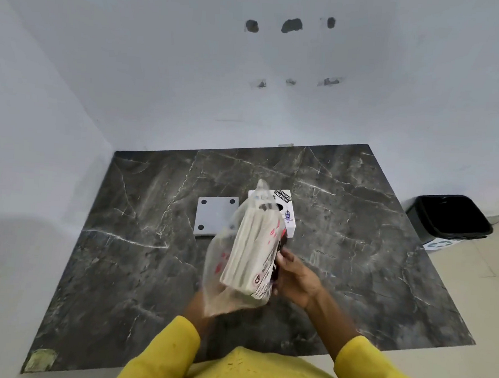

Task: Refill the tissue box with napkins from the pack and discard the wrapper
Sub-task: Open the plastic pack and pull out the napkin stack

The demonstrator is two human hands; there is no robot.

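Note:
A clear plastic napkin pack point(249, 250) with red and black print is held up over the dark marble table point(128, 240), tilted away from me. My left hand point(203, 305) grips its near lower end, mostly hidden behind the wrapper. My right hand point(294, 276) holds the pack's right side, fingers curled against it. Behind the pack stands the white tissue box point(285, 202) with a black sticker, partly covered by the wrapper. A flat grey lid point(214, 216) with dark corner dots lies just left of the box.
A black waste bin point(448, 218) stands on the floor off the table's right far corner. White walls close off the table's back and left sides. A worn patch point(40, 358) marks the table's near left corner.

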